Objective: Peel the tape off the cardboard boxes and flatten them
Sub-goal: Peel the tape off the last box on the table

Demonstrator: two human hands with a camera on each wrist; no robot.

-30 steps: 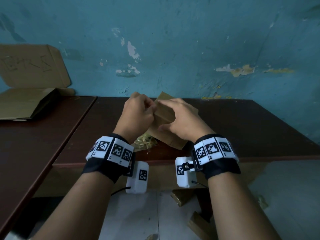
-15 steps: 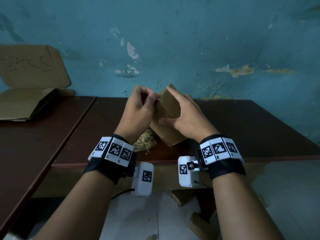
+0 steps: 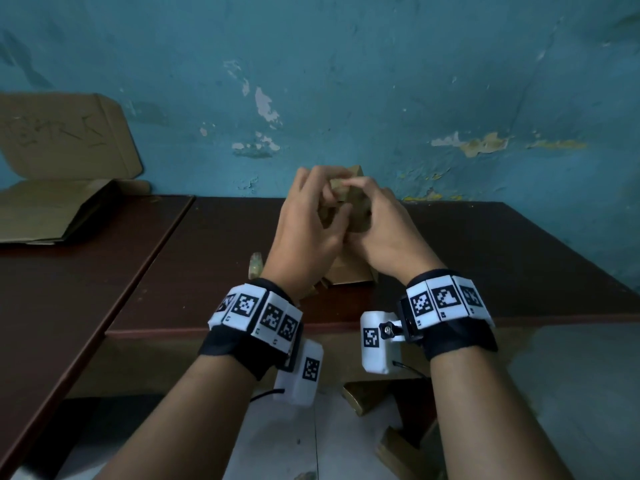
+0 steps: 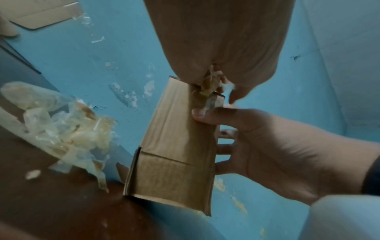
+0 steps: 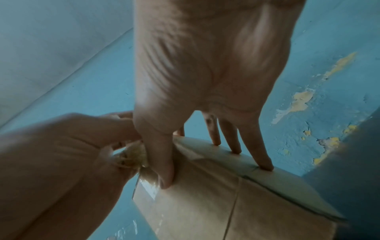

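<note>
A small brown cardboard box stands tilted on end over the dark table, mostly hidden behind both hands in the head view. My right hand grips it, thumb on the near face and fingers over the far edge of the box. My left hand pinches a crumpled strip of yellowish tape at the top corner of the box. The same tape shows bunched between my left fingers, beside a glossy taped strip on the corner.
A heap of peeled clear tape lies on the table to the left of the box. Flattened cardboard rests on the adjoining table at far left, against the blue wall. Cardboard pieces lie on the floor below.
Both hands have lifted the box and turned it more upright, away from the table. My left fingers moved to its top corner and pinched the tape there.
</note>
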